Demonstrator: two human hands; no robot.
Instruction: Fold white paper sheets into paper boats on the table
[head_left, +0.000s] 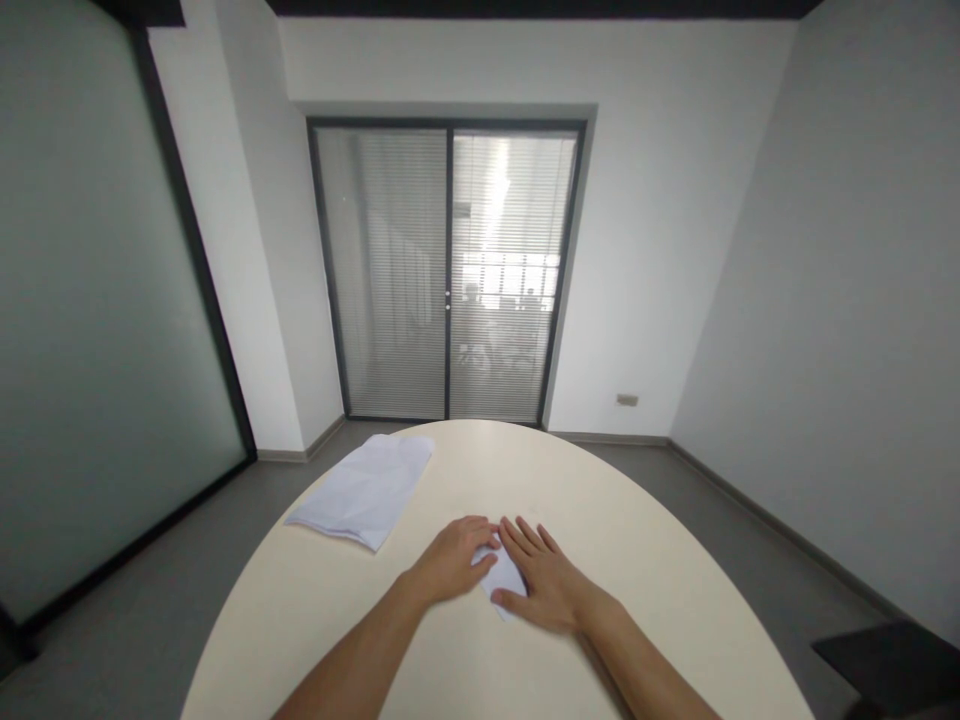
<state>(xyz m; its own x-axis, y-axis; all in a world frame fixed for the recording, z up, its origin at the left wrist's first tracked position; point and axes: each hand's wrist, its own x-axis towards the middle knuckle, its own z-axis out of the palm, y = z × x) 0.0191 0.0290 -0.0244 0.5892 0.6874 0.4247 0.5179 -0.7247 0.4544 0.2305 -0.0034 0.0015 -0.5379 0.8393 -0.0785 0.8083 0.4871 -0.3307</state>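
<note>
A small folded white paper (504,582) lies on the round cream table (660,560), mostly covered by both hands. My left hand (452,560) rests on its left part with fingers curled down and pressing. My right hand (541,580) lies flat on its right part, fingers stretched out and together, thumb along the paper's near edge.
A loose stack of white paper sheets (365,490) lies at the table's far left. Beyond the table stands a glass sliding door with blinds (448,270), a frosted glass wall (90,300) at left, and a dark object (892,660) at the lower right corner.
</note>
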